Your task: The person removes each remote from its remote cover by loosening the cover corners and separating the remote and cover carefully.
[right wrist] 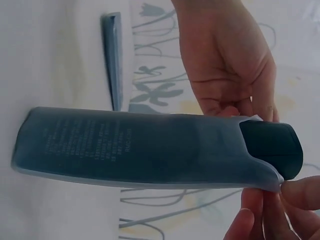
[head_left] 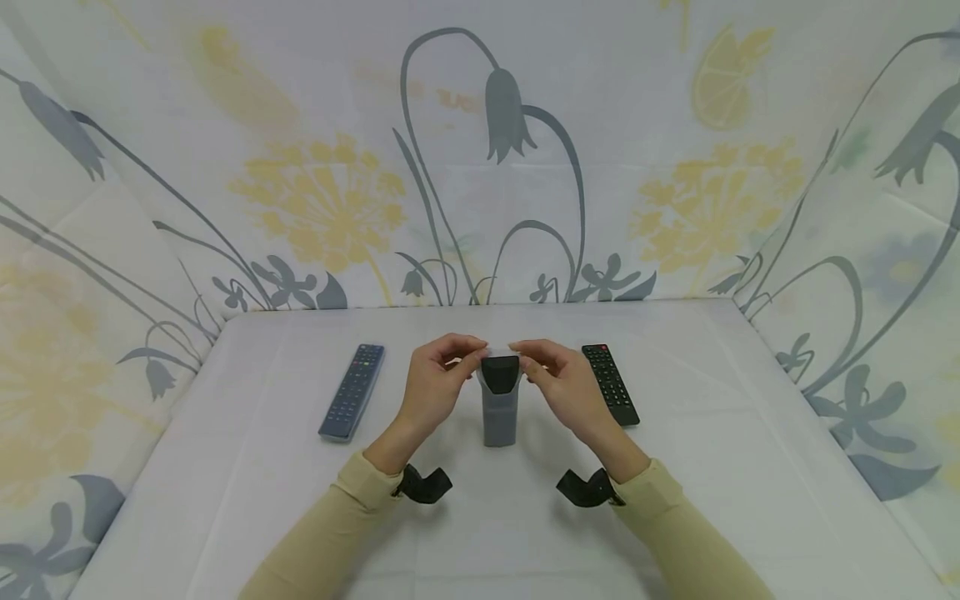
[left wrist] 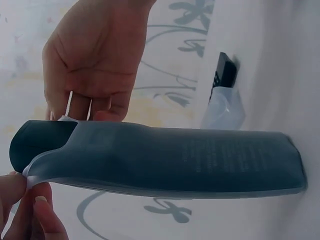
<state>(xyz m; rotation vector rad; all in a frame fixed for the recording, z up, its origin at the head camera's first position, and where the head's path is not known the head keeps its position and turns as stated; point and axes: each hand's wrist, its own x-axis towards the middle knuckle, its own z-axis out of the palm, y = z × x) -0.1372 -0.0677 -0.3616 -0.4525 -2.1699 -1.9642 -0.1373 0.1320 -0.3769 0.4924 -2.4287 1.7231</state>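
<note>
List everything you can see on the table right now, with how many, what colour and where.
Remote in translucent sleeve: one, dark remote in greyish cover, centre, standing on its end, top uncovered.
Grey-blue remote: one, left of centre, lying flat.
Black remote: one, right of centre, lying flat.
Table: one, white cloth.
Backdrop: white, yellow and grey flower print, on three sides.
Left hand: pinches the sleeve's top edge.
Right hand: pinches the sleeve's top edge.

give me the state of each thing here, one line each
middle remote: stands on end on the table, top poking out of the sleeve
clear sleeve: pulled over most of that remote
left hand: pinches the sleeve's rim
right hand: pinches the rim opposite
grey remote: flat, bare
black remote: flat, bare
</note>
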